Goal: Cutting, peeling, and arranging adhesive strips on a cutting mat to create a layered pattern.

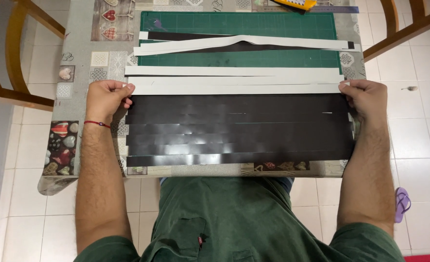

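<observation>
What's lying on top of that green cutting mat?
On the green cutting mat lie long white strips crossing over a black strip. More white strips overlap its near edge. The mat's surface beneath them is hidden.

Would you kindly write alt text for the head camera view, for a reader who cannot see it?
A person's left hand and right hand grip the two ends of a white strip lying above a row of black strips on a patterned tablecloth. Behind them, more white and black strips lie across a green cutting mat.
</observation>
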